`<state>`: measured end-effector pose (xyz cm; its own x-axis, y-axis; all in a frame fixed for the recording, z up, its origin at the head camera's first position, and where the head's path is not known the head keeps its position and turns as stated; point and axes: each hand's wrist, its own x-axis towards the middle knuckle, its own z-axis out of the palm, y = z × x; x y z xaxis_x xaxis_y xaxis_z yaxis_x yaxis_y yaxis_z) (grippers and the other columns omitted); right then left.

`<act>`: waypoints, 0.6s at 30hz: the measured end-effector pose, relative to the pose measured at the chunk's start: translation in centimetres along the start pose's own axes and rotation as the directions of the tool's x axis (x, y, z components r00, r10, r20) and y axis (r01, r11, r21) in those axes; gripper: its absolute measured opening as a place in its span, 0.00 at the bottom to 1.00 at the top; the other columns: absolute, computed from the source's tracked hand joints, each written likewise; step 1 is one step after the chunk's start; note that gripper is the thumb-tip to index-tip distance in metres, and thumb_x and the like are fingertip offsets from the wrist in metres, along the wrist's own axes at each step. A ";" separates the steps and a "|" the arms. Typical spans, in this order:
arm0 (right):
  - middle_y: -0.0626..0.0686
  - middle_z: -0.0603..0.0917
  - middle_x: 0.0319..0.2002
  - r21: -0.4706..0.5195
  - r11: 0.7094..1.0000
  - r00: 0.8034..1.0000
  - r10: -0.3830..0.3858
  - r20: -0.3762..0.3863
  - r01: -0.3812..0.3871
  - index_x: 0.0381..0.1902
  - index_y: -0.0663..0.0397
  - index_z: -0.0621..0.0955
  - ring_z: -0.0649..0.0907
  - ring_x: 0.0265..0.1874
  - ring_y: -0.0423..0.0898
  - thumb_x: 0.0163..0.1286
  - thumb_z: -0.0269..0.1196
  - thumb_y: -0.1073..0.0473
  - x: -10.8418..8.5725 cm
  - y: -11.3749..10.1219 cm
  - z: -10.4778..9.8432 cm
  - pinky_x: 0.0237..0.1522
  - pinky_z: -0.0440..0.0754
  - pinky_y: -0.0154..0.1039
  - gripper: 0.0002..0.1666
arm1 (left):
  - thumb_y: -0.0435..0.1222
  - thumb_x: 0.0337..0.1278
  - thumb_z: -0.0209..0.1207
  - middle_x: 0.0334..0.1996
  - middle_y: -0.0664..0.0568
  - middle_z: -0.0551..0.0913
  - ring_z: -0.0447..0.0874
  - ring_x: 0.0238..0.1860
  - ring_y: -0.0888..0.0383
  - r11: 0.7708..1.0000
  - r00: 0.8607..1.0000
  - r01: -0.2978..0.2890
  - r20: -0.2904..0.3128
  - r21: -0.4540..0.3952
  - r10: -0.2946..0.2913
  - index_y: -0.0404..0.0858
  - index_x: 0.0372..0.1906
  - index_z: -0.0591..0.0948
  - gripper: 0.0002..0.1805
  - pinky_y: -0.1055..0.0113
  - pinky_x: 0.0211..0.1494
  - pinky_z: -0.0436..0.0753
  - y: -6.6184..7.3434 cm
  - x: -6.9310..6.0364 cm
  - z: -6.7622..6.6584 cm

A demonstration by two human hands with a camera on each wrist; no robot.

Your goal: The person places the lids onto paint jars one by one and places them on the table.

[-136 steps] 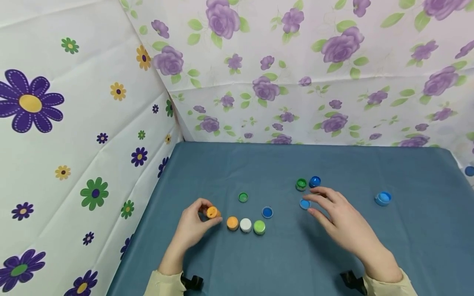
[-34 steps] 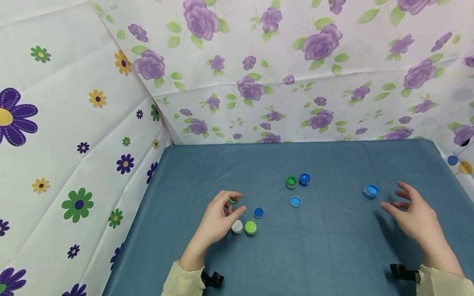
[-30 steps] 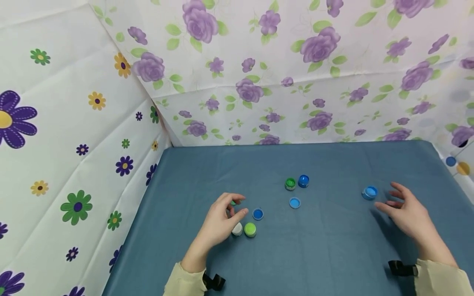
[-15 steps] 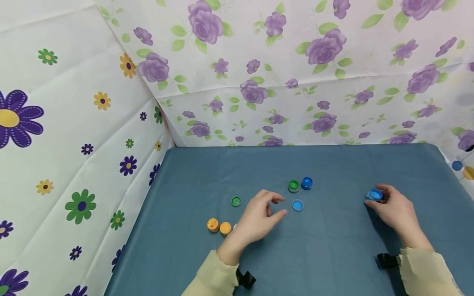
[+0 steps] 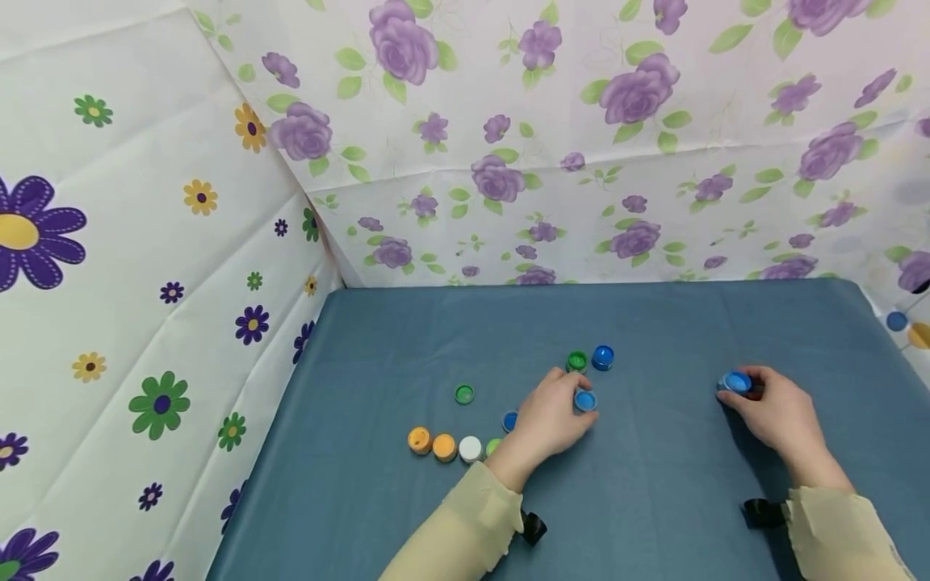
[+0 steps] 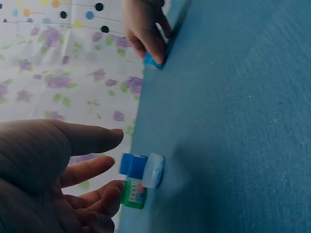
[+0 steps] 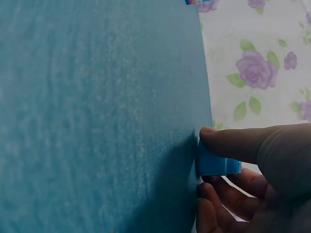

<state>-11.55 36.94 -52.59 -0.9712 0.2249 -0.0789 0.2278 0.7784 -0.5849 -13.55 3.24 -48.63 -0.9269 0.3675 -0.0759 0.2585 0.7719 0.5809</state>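
In the head view my left hand (image 5: 546, 415) is over a light-blue lid (image 5: 584, 401), thumb and fingers on either side. The left wrist view shows the left hand's (image 6: 63, 170) fingers spread, apart from the pale lid (image 6: 154, 171). Just behind stand an uncapped green jar (image 5: 576, 361) and a dark-blue jar (image 5: 602, 357). At the right, my right hand (image 5: 781, 411) grips a light-blue jar (image 5: 735, 382) by its sides. Its thumb presses the jar (image 7: 214, 162) in the right wrist view, where the right hand (image 7: 272, 165) partly covers it.
Left of the left forearm, two orange jars (image 5: 419, 440) (image 5: 445, 447), a white one (image 5: 471, 449) and a partly hidden light-green one (image 5: 493, 446) form a row. A green lid (image 5: 464, 394) and a dark-blue lid (image 5: 510, 420) lie behind them on the blue cloth (image 5: 654, 500).
My left hand has moved right, from above the jar row to the light-blue lid. The right hand has come left onto the light-blue jar and grips it.
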 end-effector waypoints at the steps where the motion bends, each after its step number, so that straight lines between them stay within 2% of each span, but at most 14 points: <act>1: 0.79 0.78 0.56 0.002 1.000 1.000 -0.004 0.005 0.004 0.68 0.75 0.71 0.79 0.51 0.74 0.80 0.67 0.51 -0.1 0.0 0.0 0.46 0.79 0.69 0.36 | 0.45 0.68 0.73 0.53 0.54 0.81 0.82 0.43 0.60 1.000 1.000 0.012 0.002 0.028 -0.012 0.49 0.60 0.86 0.19 0.64 0.46 0.83 0.1 0.2 0.2; 5: 0.77 0.79 0.57 0.007 1.000 0.999 -0.027 0.034 0.027 0.70 0.72 0.71 0.81 0.52 0.73 0.80 0.66 0.47 -0.6 -0.2 -0.1 0.43 0.82 0.66 0.37 | 0.45 0.67 0.74 0.53 0.55 0.80 0.82 0.42 0.59 0.993 0.999 0.041 0.007 0.108 -0.042 0.51 0.60 0.86 0.19 0.63 0.44 0.84 0.4 0.9 1.0; 9: 0.73 0.83 0.55 0.029 0.998 0.996 -0.065 0.053 0.064 0.68 0.67 0.75 0.83 0.52 0.70 0.78 0.69 0.44 -1.4 -0.6 0.1 0.39 0.85 0.60 0.36 | 0.46 0.67 0.74 0.53 0.56 0.80 0.82 0.41 0.61 0.984 0.999 0.045 0.006 0.170 -0.047 0.53 0.60 0.86 0.20 0.65 0.41 0.83 0.6 1.5 1.7; 13: 0.66 0.86 0.51 0.056 0.994 0.995 -0.091 0.046 0.088 0.67 0.62 0.79 0.85 0.50 0.65 0.75 0.71 0.40 -2.4 -1.1 0.2 0.37 0.87 0.53 0.37 | 0.45 0.66 0.75 0.52 0.55 0.80 0.82 0.41 0.62 0.981 0.999 0.039 -0.008 0.191 -0.038 0.51 0.60 0.86 0.20 0.66 0.41 0.83 0.5 1.6 2.0; 18: 0.61 0.86 0.48 0.072 0.993 0.994 -0.092 0.052 0.088 0.66 0.60 0.80 0.85 0.48 0.61 0.73 0.71 0.38 -3.5 -1.6 0.0 0.35 0.83 0.43 0.37 | 0.43 0.64 0.76 0.50 0.54 0.79 0.81 0.40 0.61 0.978 0.998 0.046 -0.040 0.201 -0.038 0.50 0.59 0.86 0.20 0.66 0.40 0.83 0.7 1.6 2.5</act>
<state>-8.52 34.91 -51.39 -0.9904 0.1214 -0.0669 0.1357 0.7510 -0.6462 -14.20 5.64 -50.37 -0.9464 0.3163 -0.0654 0.2652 0.8765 0.4017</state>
